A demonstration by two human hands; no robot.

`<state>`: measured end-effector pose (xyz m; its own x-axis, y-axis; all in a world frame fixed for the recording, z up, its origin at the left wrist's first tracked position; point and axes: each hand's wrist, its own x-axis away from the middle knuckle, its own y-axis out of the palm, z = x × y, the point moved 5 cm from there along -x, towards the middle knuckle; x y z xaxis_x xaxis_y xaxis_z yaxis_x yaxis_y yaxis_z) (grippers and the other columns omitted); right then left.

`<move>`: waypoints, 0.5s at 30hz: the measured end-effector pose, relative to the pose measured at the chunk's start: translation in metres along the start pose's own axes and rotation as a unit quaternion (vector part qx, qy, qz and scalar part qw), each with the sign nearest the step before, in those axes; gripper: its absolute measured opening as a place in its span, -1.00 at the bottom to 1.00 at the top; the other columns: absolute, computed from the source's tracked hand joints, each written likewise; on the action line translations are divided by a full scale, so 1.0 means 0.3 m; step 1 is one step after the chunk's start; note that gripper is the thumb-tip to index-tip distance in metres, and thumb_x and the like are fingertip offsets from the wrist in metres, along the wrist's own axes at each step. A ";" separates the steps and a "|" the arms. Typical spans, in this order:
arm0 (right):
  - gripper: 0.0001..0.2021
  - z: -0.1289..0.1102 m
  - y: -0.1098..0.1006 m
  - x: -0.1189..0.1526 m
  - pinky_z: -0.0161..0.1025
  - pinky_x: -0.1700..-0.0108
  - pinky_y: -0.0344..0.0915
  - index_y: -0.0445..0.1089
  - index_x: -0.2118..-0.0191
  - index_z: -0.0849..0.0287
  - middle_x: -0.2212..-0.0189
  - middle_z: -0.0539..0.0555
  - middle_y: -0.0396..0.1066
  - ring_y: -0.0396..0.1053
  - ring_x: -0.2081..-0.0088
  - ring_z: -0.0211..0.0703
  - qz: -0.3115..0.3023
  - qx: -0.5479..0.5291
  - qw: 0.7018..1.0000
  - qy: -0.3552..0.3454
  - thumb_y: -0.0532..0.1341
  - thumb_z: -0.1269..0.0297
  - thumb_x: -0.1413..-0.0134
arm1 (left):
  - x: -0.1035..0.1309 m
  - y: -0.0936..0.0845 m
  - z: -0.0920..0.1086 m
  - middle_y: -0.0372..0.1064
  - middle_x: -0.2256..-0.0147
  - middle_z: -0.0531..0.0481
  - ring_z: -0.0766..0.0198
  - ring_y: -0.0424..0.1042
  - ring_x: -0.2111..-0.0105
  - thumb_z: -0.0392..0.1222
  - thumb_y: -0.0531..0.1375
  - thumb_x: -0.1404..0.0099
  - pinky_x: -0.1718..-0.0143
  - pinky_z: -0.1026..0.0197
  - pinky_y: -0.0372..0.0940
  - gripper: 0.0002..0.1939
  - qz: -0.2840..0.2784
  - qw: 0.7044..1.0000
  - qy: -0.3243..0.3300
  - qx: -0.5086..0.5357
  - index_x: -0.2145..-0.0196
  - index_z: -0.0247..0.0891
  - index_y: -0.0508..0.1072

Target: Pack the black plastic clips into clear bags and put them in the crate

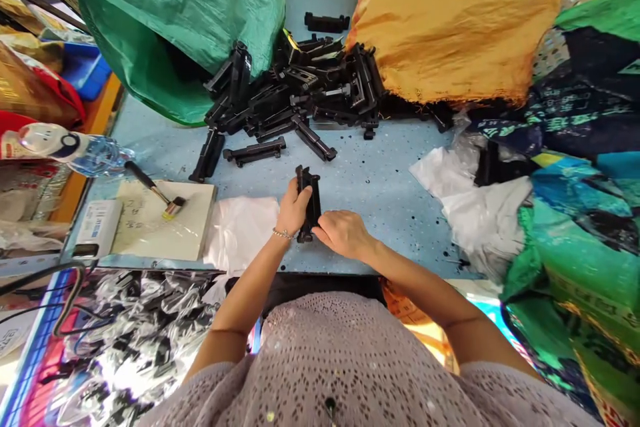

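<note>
A long black plastic part (314, 203) with knobbed ends stands on edge near the front of the blue table. My left hand (293, 208), with a bracelet at the wrist, is closed round its left side, thumb across the top. At its lower right my right hand (344, 233) has its fingers curled, the thumb tip against the part; whether a small thing is pinched there is hidden. Beyond my hands lies a heap of similar black parts (270, 103). A single one (256, 150) lies flat on this side of the heap.
A green sack (150, 33) gapes at the back left; an orange sack (450, 20) lies at the back right. To my left are a brush (155, 188), a cardboard sheet (150, 233) and a water bottle (90, 153). Below, a basket (37, 347) holds bagged parts. Plastic bags (480, 207) crowd the right.
</note>
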<state>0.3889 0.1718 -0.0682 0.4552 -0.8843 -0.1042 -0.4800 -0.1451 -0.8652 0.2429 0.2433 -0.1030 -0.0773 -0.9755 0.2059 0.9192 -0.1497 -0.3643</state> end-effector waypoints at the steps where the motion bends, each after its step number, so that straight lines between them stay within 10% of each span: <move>1: -0.57 0.016 -0.001 -0.015 -0.20 0.36 0.08 0.37 0.36 0.14 0.48 0.11 0.44 0.34 0.44 -0.12 -0.005 0.003 1.000 0.014 -0.04 0.05 -0.47 | 0.012 0.022 -0.009 0.46 0.23 -0.09 0.09 0.46 0.21 0.04 0.05 -0.41 0.10 0.09 0.31 -0.66 -0.008 1.000 -0.005 -0.010 0.02 -0.23 0.39; 9: -0.69 0.333 -0.080 -0.417 0.08 -0.03 0.30 0.29 -0.11 0.32 -0.08 0.44 0.30 0.31 -0.08 0.26 0.090 0.053 0.975 0.195 0.12 0.23 -0.40 | 0.177 0.277 0.007 0.50 0.24 -0.36 -0.11 0.57 0.25 0.00 0.02 -0.47 0.20 -0.04 0.36 -0.40 -0.096 0.967 0.028 -0.233 -0.34 -0.36 0.23; 12: -0.76 0.324 -0.067 -0.423 0.09 0.02 0.35 0.33 -0.03 0.34 -0.04 0.43 0.29 0.34 -0.04 0.24 0.078 0.036 0.973 0.216 0.04 0.33 -0.40 | 0.122 0.223 0.024 0.44 0.04 -0.38 -0.09 0.52 0.07 0.04 0.15 -0.40 0.05 -0.04 0.37 -0.46 -0.053 0.984 0.061 -0.160 -0.22 -0.29 0.37; 15: -0.78 0.188 -0.070 -0.293 0.08 0.01 0.36 0.34 0.00 0.27 0.02 0.37 0.31 0.34 -0.02 0.21 0.108 0.035 0.983 0.141 0.04 0.30 -0.41 | 0.020 0.089 0.008 0.38 -0.09 -0.28 0.11 0.50 0.09 0.15 0.11 -0.42 0.04 0.05 0.41 -0.32 0.029 0.995 0.008 0.094 -0.36 -0.17 0.10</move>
<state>0.4012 0.2777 -0.0686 0.1170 -0.9807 -0.1566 -0.4852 0.0811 -0.8707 0.2680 0.2338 -0.1093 -0.0272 -0.9842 0.1751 0.9780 -0.0625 -0.1991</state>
